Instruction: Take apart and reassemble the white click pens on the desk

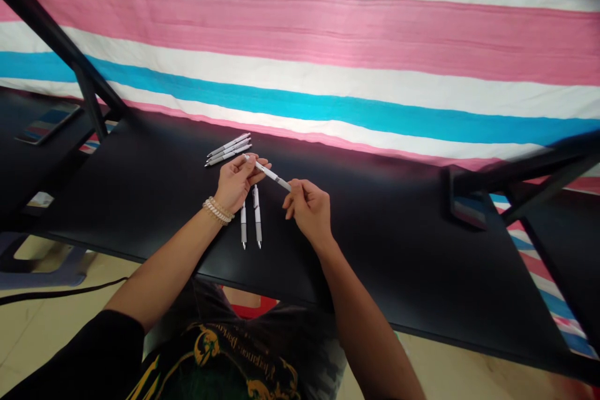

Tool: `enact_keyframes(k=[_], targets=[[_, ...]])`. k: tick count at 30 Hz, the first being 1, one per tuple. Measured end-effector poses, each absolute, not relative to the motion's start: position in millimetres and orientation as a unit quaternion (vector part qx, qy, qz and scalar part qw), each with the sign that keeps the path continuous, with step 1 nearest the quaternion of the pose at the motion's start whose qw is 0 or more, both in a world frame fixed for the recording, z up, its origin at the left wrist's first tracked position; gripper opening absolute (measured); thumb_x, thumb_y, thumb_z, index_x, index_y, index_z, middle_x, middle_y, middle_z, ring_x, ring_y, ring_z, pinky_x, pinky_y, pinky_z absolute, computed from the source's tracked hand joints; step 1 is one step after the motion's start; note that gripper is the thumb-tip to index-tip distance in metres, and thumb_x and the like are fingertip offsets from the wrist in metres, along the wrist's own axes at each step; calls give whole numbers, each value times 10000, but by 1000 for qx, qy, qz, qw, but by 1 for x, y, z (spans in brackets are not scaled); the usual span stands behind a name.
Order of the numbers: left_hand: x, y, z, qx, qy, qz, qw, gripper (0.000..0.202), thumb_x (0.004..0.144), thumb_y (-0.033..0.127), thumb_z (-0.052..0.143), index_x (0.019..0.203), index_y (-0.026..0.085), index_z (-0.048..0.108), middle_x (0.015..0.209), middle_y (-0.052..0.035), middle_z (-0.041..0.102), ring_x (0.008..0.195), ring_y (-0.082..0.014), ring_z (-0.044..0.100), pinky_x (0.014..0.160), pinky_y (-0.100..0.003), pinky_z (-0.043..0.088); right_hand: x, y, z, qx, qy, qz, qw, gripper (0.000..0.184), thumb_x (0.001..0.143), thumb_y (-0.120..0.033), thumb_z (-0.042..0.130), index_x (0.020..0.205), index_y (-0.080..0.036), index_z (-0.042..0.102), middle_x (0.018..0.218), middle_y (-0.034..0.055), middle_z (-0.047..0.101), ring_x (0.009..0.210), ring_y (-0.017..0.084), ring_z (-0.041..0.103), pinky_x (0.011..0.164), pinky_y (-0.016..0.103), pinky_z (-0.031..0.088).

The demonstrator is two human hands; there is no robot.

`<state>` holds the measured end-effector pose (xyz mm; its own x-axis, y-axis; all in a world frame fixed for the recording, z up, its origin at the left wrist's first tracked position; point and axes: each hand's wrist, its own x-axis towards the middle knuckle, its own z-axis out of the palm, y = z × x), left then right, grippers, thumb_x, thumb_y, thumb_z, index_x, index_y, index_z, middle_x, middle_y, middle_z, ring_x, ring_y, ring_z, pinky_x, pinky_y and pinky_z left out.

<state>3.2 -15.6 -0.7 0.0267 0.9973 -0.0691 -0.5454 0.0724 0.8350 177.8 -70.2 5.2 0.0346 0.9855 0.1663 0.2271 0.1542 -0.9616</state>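
Left hand (235, 181): part-curled, palm tilted up, thumb against one end of a pen (268, 172). Right hand (310, 209): fingers pinched close on the other end. Pen hangs between them above the surface (398, 231), slanting from far left to near right. For steady work, both grips should probably stay in one line, turning or pulling along the barrel rather than bending it; light pressure seems enough. Near the left wrist, two pens (257, 219) lie side by side, tips near; best not nudged. Beyond the left hand, a pile (229, 150) of pens, slanted.
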Motion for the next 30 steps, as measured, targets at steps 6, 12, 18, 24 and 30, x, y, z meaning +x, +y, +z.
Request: enact_keyframes(k=[6,12,18,24,30], targets=[[3,-17,3,331,364,625,606,424,798,384,803,1156,212,656,991,-71,771,965,-207,746,925,-375,589,175,-69,-2,-498,-598,363,512,331,928,-439,641,1170,-218,599,869,21,723,617,141,702,541,249,567],[3,-16,1,329,369,624,606,410,806,392,795,1125,165,674,984,-106,769,969,-239,748,937,-413,583,177,-70,-2,-510,-633,325,484,237,969,-404,579,1076,-207,659,807,19,724,559,132,683,538,252,551],[4,-16,1,324,358,625,613,431,807,387,798,1136,158,641,1031,-108,764,942,-214,751,890,-370,605,176,-72,3,-524,-623,350,462,326,996,-475,510,1014,-187,662,698,3,692,467,109,618,478,223,485],[5,-15,0,318,368,626,609,344,826,399,778,1014,128,681,1046,-134,759,1007,-237,739,968,-417,575,174,-71,4,-539,-595,354,480,359,957,-490,575,1174,-205,582,745,-7,696,492,108,606,490,217,476],[4,-14,0,313,370,632,605,336,819,399,785,1004,138,683,1026,-121,763,1000,-234,741,957,-413,580,176,-71,6,-548,-610,335,464,288,959,-455,574,1054,-192,641,691,-2,680,477,112,611,489,217,483]])
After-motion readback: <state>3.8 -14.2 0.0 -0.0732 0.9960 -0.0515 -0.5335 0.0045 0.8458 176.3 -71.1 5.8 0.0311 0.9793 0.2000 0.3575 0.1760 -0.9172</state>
